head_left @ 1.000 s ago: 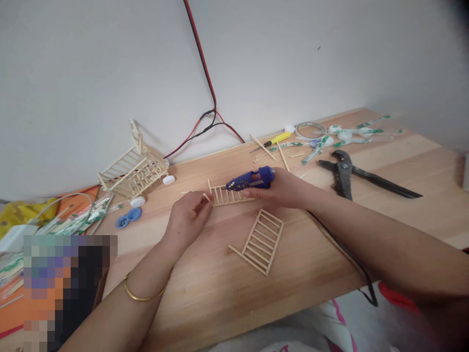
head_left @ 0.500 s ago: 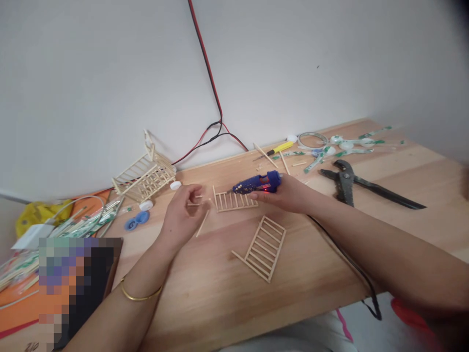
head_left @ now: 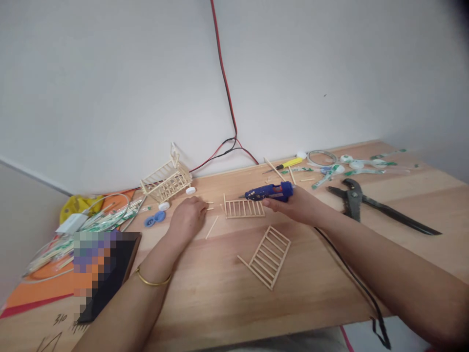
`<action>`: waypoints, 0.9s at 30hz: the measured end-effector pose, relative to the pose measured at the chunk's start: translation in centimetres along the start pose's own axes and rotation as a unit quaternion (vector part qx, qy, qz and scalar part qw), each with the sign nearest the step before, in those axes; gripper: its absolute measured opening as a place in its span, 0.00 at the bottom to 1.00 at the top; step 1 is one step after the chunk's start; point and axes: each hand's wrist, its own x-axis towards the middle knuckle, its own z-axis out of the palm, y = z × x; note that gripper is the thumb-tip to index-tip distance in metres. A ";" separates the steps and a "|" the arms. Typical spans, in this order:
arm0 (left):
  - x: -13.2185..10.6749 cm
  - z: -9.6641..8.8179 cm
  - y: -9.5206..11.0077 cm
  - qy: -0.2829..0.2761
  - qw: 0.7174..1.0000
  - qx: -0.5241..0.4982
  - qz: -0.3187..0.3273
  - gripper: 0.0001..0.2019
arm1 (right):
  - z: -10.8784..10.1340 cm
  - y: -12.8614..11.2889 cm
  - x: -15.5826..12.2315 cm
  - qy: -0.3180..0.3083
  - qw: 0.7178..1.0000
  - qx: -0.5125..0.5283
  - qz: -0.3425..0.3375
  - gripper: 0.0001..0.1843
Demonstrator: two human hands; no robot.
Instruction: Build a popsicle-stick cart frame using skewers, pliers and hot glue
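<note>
My left hand (head_left: 187, 218) rests on the table with its fingers closed at the left ends of two short wooden sticks (head_left: 210, 209). The fingertips partly hide what they pinch. A longer loose stick (head_left: 211, 228) lies just right of it. In my right hand (head_left: 289, 205) is a blue glue gun (head_left: 271, 192), its nozzle pointing left. Under the gun lies a small ladder-like stick frame (head_left: 245, 215), its upper edge partly covered. Nearer to me lies a second stick frame (head_left: 270, 258), with one stick jutting out at its left.
Back left stands a stick-built cart-like model (head_left: 166, 182), near white caps (head_left: 163, 206) and blue caps (head_left: 154, 218). Pliers (head_left: 353, 203), a yellow-handled screwdriver (head_left: 291, 163), a tape roll (head_left: 322, 158) and plastic wrappers lie at right. The gun's black cable (head_left: 346, 266) runs off the front edge.
The view has shifted, so everything sits further right and lower. My left fingers have closed at the short sticks. The glue gun stays over the upper stick frame.
</note>
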 end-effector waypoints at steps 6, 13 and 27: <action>0.6 -0.4 -0.1 0.052 0.932 -0.323 -0.153 0.05 | 0.0 -0.7 -0.2 0.012 1.000 -0.008 0.005 0.21; 1.5 -0.6 0.4 0.029 0.733 -0.643 -0.221 0.21 | 0.5 -1.6 0.2 0.021 0.999 -0.025 0.020 0.24; 1.1 -2.1 -0.6 -0.042 0.947 -0.287 -0.140 0.10 | -0.6 -0.5 -0.1 0.016 0.998 -0.062 0.004 0.24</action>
